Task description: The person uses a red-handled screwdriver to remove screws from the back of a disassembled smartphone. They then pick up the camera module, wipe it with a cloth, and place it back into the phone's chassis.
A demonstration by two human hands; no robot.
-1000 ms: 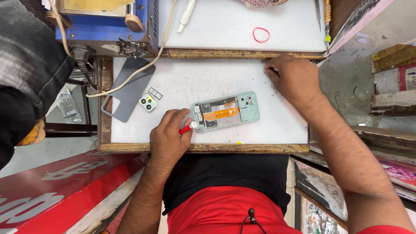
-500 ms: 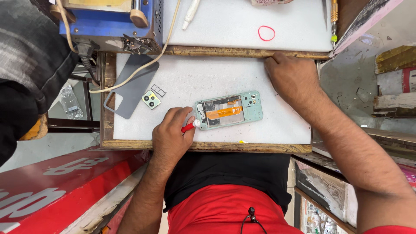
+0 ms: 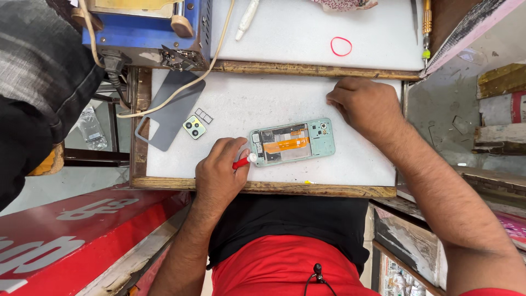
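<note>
I see the opened phone mid-board, back cover & camera bezel already off, lying apart. Left hand clamps red-handled screwdriver at phone's end; right hand flat, holding nothing. Internals still in.

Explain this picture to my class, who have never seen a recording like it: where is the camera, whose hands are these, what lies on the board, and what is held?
There is one view, from a camera worn on a person's head, looking down at their own two bare hands. No machine is involved. The left hand grips a small red-handled tool whose tip meets the end of an opened phone with its insides showing. The right hand rests on the white work board, beside the phone and not touching it. Also on the board lie a grey back cover, a small camera piece and a card tray. Further off sit a red rubber band and a blue machine with a cable.
</note>
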